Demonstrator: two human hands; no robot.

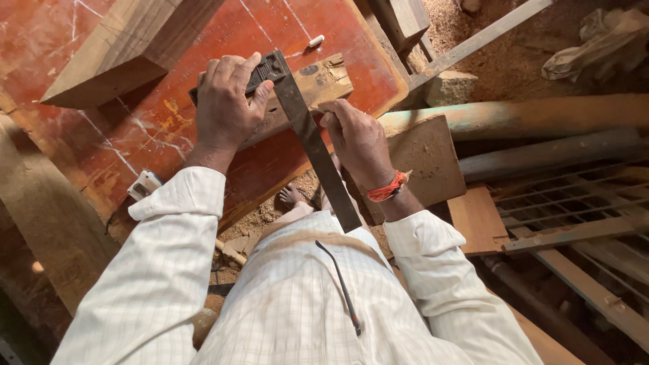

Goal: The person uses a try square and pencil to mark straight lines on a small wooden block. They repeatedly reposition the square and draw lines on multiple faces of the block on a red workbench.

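A metal try square lies across a short wooden block (323, 82) on the red worktop (169, 145). Its dark stock (269, 67) rests on the block and its long steel blade (318, 152) runs back toward my body. My left hand (230, 101) presses down over the stock and the block, fingers wrapped on them. My right hand (358, 138), with an orange thread (389, 189) on the wrist, has its fingertips pinched against the blade's right edge on the block. Anything held in those fingertips is hidden.
A thick wooden beam (122, 47) lies at the top left of the worktop, and a small white chalk piece (316, 40) beyond the block. A white plug (144, 184) sits at the near edge. Pipes (541, 118), a metal grille (574, 199), planks and sawdust fill the right.
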